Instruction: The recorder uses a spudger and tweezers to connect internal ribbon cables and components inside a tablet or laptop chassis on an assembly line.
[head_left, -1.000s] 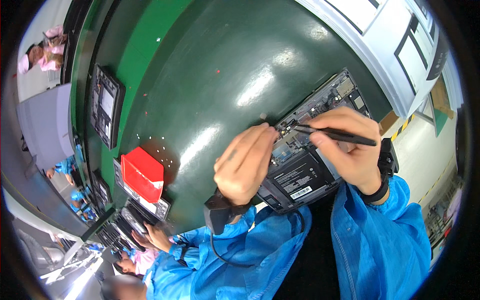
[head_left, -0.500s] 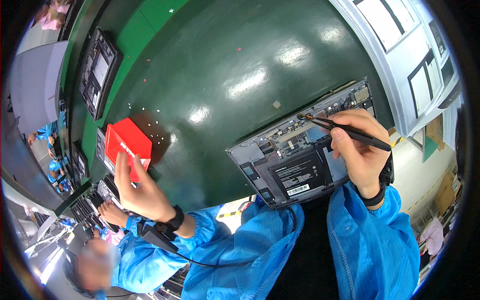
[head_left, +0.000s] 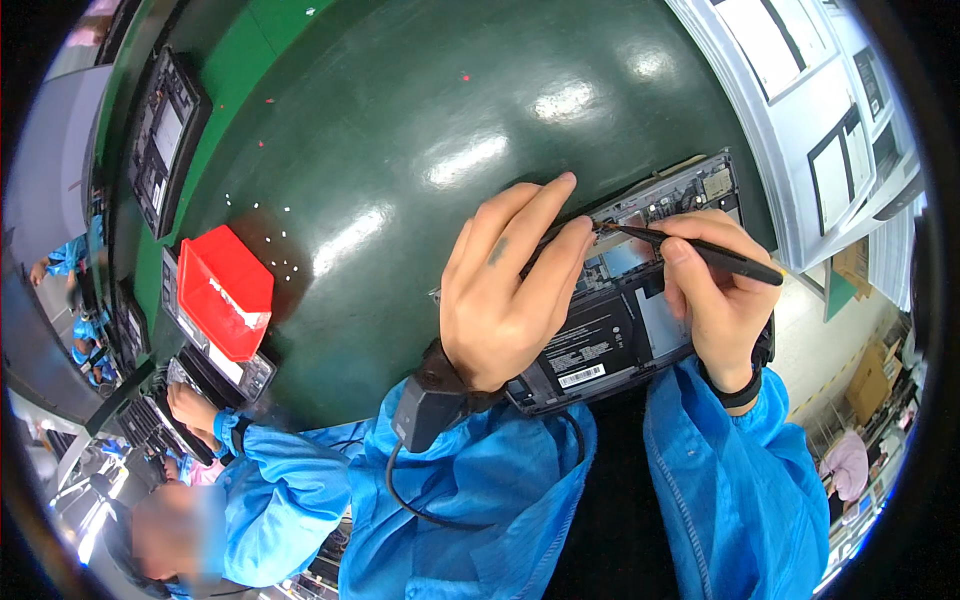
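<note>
An opened laptop base [head_left: 722,190] lies at a slant near the table's front edge, its circuit board and black battery [head_left: 585,350] exposed. My right hand [head_left: 715,310] pinches black tweezers [head_left: 712,258], their tips over the board's far part. Across the laptop's left part spreads my left hand [head_left: 510,295], fingers stretched out and apart, hiding the parts beneath. One of its fingertips is close to the tweezer tips. Whatever the tips touch is too small to make out.
At the left stands a red bin [head_left: 225,290], with small white bits scattered beside it. Another laptop base [head_left: 168,140] lies on the far left. A co-worker's hand [head_left: 190,410] is at the lower left. White panels [head_left: 770,130] border the right side.
My left hand has moved right from beside the red bin to over the laptop. My right hand stays at the board, the tweezers slightly lower and flatter.
</note>
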